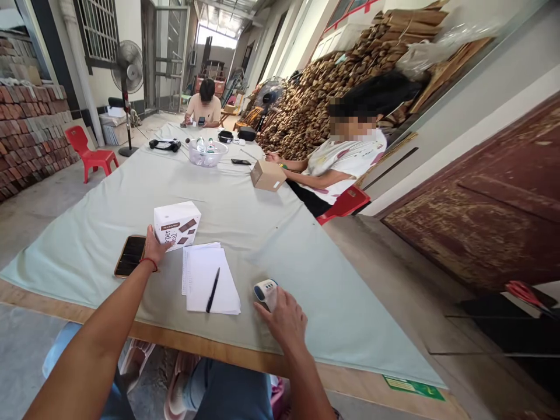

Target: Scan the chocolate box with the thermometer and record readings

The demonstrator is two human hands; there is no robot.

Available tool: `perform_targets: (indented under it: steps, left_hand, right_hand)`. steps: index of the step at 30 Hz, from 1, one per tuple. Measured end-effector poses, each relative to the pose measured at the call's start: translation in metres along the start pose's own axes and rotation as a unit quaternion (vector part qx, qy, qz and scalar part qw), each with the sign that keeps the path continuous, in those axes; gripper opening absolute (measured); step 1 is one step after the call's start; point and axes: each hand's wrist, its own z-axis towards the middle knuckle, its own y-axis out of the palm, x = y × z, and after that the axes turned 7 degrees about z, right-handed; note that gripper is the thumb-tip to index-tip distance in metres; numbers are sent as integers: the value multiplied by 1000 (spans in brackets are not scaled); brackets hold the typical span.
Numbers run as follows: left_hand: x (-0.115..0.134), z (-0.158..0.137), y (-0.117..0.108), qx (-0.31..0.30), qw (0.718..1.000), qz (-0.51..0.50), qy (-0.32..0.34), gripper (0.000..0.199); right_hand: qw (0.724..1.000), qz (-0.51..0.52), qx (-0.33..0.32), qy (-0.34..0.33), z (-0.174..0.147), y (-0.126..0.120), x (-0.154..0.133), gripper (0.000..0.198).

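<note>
My left hand [154, 249] is on the lower left side of a white carton [177, 221] with brown bars printed on it, its thumb across the front. Just left of that hand lies a dark rectangular tray-like thing [129, 255] with a light rim, partly covered by the hand. My right hand [286, 315] is closed round a small white handheld device [266, 291] with a blue end and dark buttons; its lower part is hidden by my fingers. Between my hands, a black pen [213, 290] rests on a stack of white paper sheets [201, 268].
A pale green cloth [306, 256] covers the long table. Further along are a cardboard box [268, 175], a clear plastic basin [207, 154] with bottles, and a black phone [240, 161]. One person [345, 151] sits at the right, another [205, 108] at the far end.
</note>
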Motion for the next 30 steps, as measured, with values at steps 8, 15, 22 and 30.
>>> perform_targets:
  steps: [8, 15, 22, 30]
  left_hand:
    - [4, -14, -9, 4, 1000, -15, 4, 48]
    - [15, -62, -16, -20, 993, -110, 30, 55]
    - [3, -98, -18, -52, 996, -67, 19, 60]
    - [-6, -100, -17, -29, 995, 65, 71, 55]
  right_hand:
    - [989, -9, -100, 105, 5, -6, 11, 49]
    - [953, 292, 5, 82, -1, -5, -43, 53]
    - [816, 567, -116, 5, -43, -24, -161, 31]
    - [774, 617, -138, 12, -35, -22, -209, 31]
